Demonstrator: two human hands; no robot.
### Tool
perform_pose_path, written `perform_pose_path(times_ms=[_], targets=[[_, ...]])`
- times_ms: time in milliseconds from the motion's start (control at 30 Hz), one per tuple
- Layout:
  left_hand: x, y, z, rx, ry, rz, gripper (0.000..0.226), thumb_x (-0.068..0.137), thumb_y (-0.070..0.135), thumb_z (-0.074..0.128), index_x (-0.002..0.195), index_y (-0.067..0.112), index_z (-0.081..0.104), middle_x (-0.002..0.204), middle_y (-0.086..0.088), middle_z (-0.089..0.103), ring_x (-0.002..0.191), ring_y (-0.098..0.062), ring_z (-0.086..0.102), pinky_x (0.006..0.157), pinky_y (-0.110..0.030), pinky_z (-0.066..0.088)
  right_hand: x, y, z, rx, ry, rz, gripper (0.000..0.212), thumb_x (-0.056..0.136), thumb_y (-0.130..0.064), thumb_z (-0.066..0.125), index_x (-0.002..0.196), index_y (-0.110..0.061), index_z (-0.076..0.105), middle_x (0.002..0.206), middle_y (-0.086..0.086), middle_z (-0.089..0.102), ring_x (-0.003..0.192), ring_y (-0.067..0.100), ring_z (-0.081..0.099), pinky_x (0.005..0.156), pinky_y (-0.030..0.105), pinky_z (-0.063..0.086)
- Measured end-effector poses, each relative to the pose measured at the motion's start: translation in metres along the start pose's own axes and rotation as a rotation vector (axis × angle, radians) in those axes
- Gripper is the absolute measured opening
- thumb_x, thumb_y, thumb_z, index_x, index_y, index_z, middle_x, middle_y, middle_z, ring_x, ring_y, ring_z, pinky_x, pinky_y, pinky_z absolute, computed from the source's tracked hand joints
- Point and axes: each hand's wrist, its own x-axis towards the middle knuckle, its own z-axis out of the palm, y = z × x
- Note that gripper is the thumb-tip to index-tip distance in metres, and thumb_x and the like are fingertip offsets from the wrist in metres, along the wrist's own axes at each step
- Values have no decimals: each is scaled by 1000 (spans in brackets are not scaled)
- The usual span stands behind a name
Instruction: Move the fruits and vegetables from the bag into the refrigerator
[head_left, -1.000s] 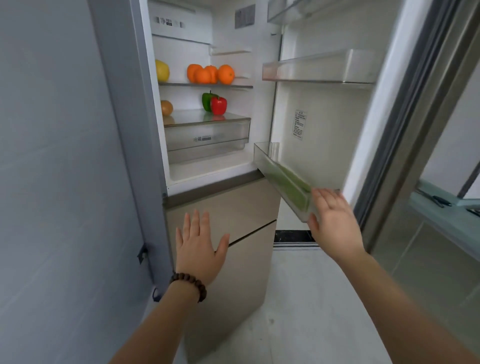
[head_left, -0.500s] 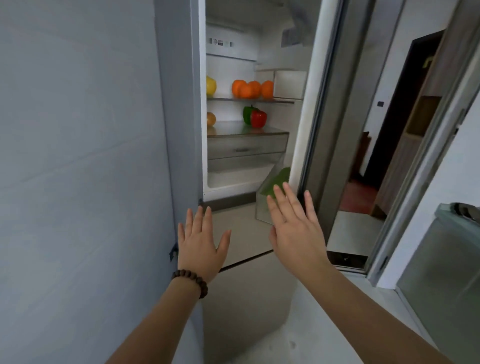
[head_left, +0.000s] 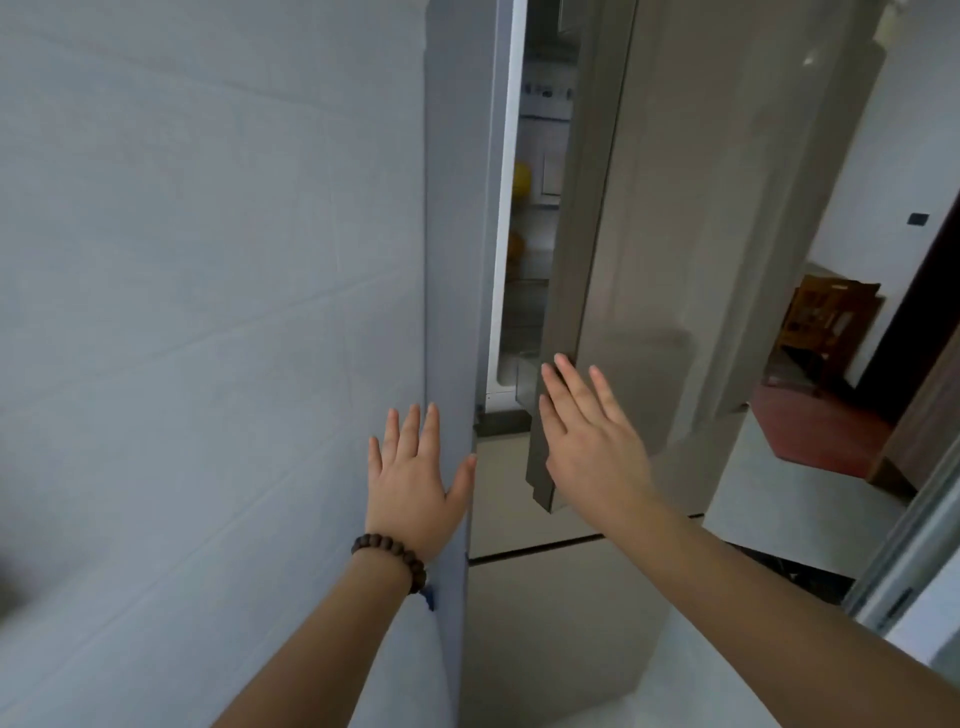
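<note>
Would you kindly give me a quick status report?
Both hands open, right hand against refrigerator door. Door nearly shut. Left hand empty. Nothing blocking.

Your left hand (head_left: 413, 480) is raised before the refrigerator's side panel (head_left: 451, 260), with the wall (head_left: 208, 260) to its left. Your right hand (head_left: 589, 441) lies to the right, flat against the outer face of the refrigerator door (head_left: 675, 234). Between panel and door a narrow gap shows two fruits (head_left: 521, 179) on the interior shelves, one above the other. Below the door lie the lower drawer fronts (head_left: 519, 499). A doorway (head_left: 852, 364) opens to the far right.
</note>
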Motion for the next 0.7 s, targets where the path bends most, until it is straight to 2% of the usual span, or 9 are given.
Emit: perform_pose_path(times_ms=[67, 133, 200, 300, 433, 567, 700], targets=[[1, -6, -2, 20, 6, -20, 81, 84, 65, 10, 150, 20, 0, 159, -3, 1, 146, -21, -10, 118, -42, -5, 11, -2, 9, 9, 2, -15, 58, 86, -24, 48, 138, 0, 36, 153, 19, 22, 145, 32, 13, 115, 49, 3], [0, -9, -3, 41, 8, -39, 83, 83, 67, 7, 150, 20, 0, 159, -3, 1, 146, -21, -10, 119, -42, -5, 23, -5, 23, -39, -6, -43, 59, 90, -22, 38, 144, -1, 22, 156, 16, 13, 146, 30, 6, 114, 48, -6], [-2, -11, -5, 52, -6, -53, 78, 88, 65, 13, 150, 20, -1, 159, -3, -1, 146, -21, -12, 119, -42, -5, 37, -8, 36, -83, -16, -71, 60, 93, -19, 30, 146, -2, 9, 158, 13, 5, 146, 28, -2, 112, 48, -16], [-5, -11, -7, 67, -15, -62, 76, 89, 61, 13, 150, 20, -3, 159, -2, -3, 145, -20, -14, 118, -40, -7, 60, -13, 49, -133, -28, -114, 58, 94, -17, 20, 148, -2, 2, 158, 13, -4, 145, 28, -9, 112, 50, -16], [-7, -12, -10, 102, -23, -60, 72, 94, 58, 21, 150, 20, -5, 159, -1, -5, 145, -20, -15, 118, -41, -7, 88, -19, 53, -145, -99, -127, 58, 96, -19, 19, 148, -3, 1, 158, 12, -6, 145, 27, -12, 114, 49, -10], [-13, -16, -11, 97, -26, -76, 73, 94, 57, 22, 150, 20, -5, 159, -1, -4, 145, -19, -15, 118, -41, -7, 113, -26, 54, -163, -229, -106, 57, 96, -18, 18, 148, -6, 0, 158, 8, -10, 145, 24, -16, 117, 48, -6], [-24, -28, -14, 110, -39, -111, 73, 93, 58, 22, 150, 21, -5, 159, 0, -5, 145, -19, -15, 118, -41, -7, 129, -28, 55, -98, -291, -73, 57, 94, -15, 18, 149, -9, 5, 159, 4, -9, 145, 20, -16, 117, 48, -4]])
